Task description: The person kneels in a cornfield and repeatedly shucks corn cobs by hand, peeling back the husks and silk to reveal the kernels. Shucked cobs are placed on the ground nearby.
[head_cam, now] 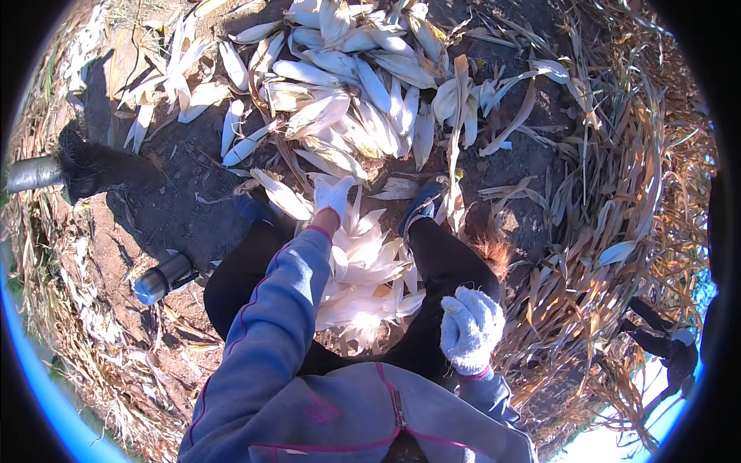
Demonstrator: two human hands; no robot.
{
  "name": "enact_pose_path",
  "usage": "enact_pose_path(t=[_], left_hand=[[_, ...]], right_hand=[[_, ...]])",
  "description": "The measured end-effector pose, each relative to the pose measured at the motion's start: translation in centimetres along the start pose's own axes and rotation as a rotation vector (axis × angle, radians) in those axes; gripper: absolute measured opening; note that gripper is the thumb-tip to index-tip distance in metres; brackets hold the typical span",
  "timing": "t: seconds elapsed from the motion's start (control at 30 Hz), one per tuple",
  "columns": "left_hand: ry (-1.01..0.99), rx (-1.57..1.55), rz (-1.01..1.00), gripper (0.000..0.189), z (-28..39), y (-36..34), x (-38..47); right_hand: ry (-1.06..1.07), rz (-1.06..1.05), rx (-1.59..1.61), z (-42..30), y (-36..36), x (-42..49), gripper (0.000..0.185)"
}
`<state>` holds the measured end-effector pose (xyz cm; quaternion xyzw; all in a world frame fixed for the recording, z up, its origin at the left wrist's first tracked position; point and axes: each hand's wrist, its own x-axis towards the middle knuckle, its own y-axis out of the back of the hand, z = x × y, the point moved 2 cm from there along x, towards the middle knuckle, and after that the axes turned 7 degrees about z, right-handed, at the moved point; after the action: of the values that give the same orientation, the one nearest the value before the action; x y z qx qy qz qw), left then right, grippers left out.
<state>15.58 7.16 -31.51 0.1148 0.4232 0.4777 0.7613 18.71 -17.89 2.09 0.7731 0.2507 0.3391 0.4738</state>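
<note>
My left hand [333,194], in a white knit glove, reaches forward to the near edge of a heap of corn ears in dry husks [341,87]. A husked-over corn ear [282,194] lies right beside it. The palm and fingertips face away, so any grip is hidden. My right hand [473,330], gloved the same way, rests over my right thigh with its fingers curled; nothing shows in it, but its inside is out of sight. Between my legs lies a pile of loose pale corn husks [367,278].
A metal flask [165,278] lies on the soil at left. Beyond it are a pale cylinder [35,173] and a dark shaggy thing [87,162], unclear. Dry corn stalks [602,231] bank up on the right. A person [674,353] is at the far right rim.
</note>
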Motion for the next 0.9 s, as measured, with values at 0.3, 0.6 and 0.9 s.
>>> enact_pose_path(t=[0.3, 0.6, 0.9], left_hand=[[0.103, -0.444, -0.168, 0.033, -1.3, -3.5, 5.5], [0.153, -0.801, -0.371, 0.028, 3.9, 4.5, -0.4], [-0.476, -0.678, -0.515, 0.021, 10.7, 19.0, -12.3]], right_hand=[[-0.050, -0.031, 0.031, 0.8, -0.3, -0.1, 0.027], [0.000, 0.038, 0.003, -0.3, 0.1, -0.2, 0.033], [-0.159, 0.181, 0.347, -1.4, -0.6, 0.7, 0.037]])
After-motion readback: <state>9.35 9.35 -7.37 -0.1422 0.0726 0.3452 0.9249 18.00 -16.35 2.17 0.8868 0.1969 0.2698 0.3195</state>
